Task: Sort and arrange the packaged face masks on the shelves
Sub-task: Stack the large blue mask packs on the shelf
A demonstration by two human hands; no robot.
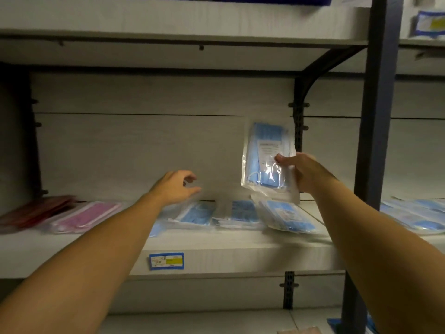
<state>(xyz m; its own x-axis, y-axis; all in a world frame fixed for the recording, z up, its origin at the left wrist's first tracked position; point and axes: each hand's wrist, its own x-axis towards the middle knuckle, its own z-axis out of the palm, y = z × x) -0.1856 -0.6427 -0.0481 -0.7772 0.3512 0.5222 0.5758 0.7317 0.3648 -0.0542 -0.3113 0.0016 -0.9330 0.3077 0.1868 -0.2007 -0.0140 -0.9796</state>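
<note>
Both forearms reached up and forward over the shelf [216, 251] edge. Left hand [175, 188] hovered just above the flat blue mask packs [199, 213], fingers loosely curled, thumb and forefinger apart, holding nothing. Right hand [304, 173] held one blue pack [265, 153] upright by its lower right edge, thumb on the front, fingers behind, above the tilted pack [289, 216]. Pink pack [86, 216] and red pack [36, 210] lay far left. Judgement: packs are light, floppy, slick film; contents slide inside. Best grip: pinch a sealed edge or corner, or support flat underneath.
</note>
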